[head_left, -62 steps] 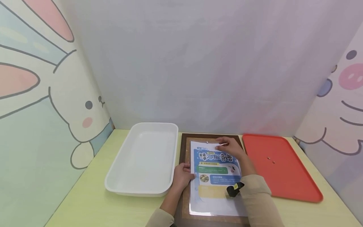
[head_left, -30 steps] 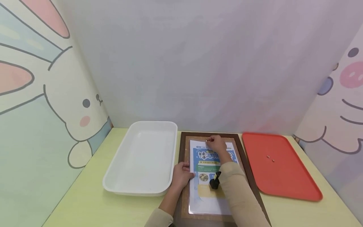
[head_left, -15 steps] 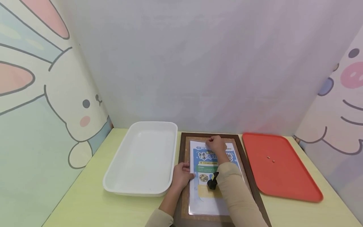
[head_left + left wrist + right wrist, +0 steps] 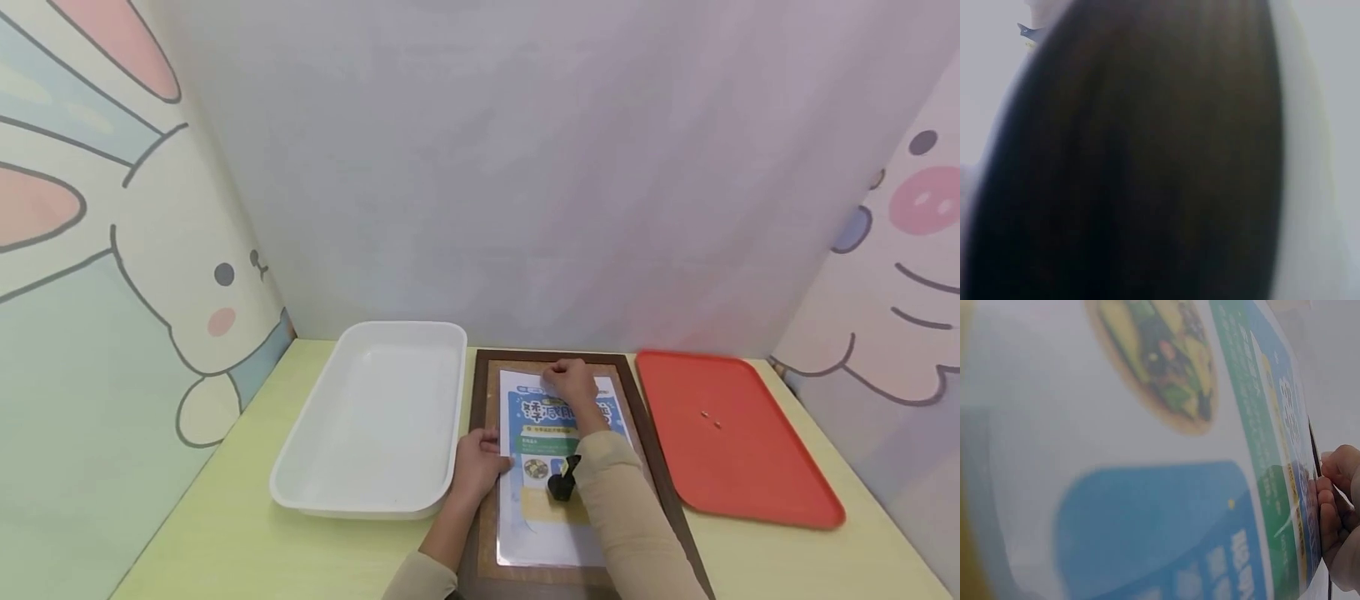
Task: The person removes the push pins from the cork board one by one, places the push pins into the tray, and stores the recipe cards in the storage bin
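A glossy printed sheet (image 4: 532,529) with blue, green and yellow panels lies on a brown-framed cork board (image 4: 491,500). At its top edge, my right hand (image 4: 573,385) has thumb and fingers curled together over the spot where a small silver thumbtack stood earlier; the fingers now hide the tack. The right wrist view shows those fingertips bunched at the sheet's far end. My left hand (image 4: 476,467) rests at the sheet's left edge, thumb on the sheet, fingers loosely bent on the board. A dark blur fills most of the left wrist view.
Left of the board stands a deep white tray (image 4: 324,417). A red tray (image 4: 750,483) lies to the right, with two tiny metal pieces (image 4: 711,419) on it. A grey-white backdrop (image 4: 480,183) rises behind the table, with cartoon side panels.
My right hand has moved left from the sheet's upper right to the thumbtack at its top edge, and has stayed there since. The left hand has kept its place.
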